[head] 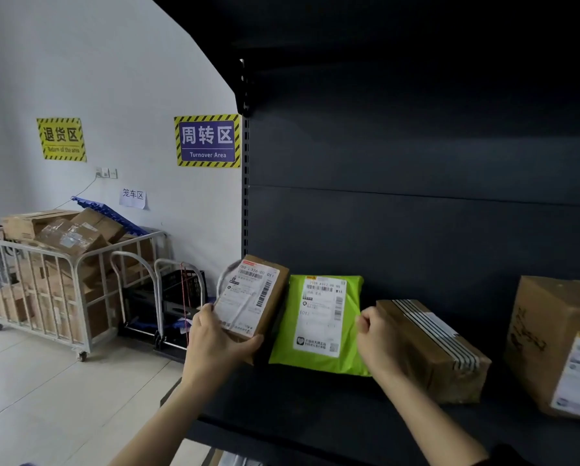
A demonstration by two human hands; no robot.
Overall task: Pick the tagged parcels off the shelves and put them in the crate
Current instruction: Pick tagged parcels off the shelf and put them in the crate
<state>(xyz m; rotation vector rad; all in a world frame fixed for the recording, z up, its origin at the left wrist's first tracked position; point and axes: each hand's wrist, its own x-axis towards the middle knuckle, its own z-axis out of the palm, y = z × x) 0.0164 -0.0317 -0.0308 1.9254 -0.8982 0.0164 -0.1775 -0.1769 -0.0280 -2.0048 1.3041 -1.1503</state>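
A: Gripping a small brown cardboard box [253,297] at lower centre of the frame, the left hand [214,344] wraps its lower end, thumb on the white printed label; the box tilts up at the left end of the dark shelf [308,398].

B: And the neighbouring parcel?

A: A lime-green plastic mailer [318,326], glossy and slightly wrinkled, leans just right of the box, touching it, white label facing out. The label print is too small to read.

B: The right hand?

A: The right hand [377,341] is curled loosely at the mailer's right edge, beside a taped brown carton [433,344] banded with pale strips. Whether it grips anything cannot be told; the fingers are turned away.

B: Further out?

A: A larger kraft box [557,344] is cut off by the right edge of the frame. At left, a white metal cage cart [63,290] holds piled cardboard boxes, a blue ribbed panel [110,213] leaning on top. A black slatted crate [184,287] stands behind trolley handles, partly hidden. On the wall, upper left, hang a yellow sign [61,139] and a blue "Turnover Area" sign [208,141].
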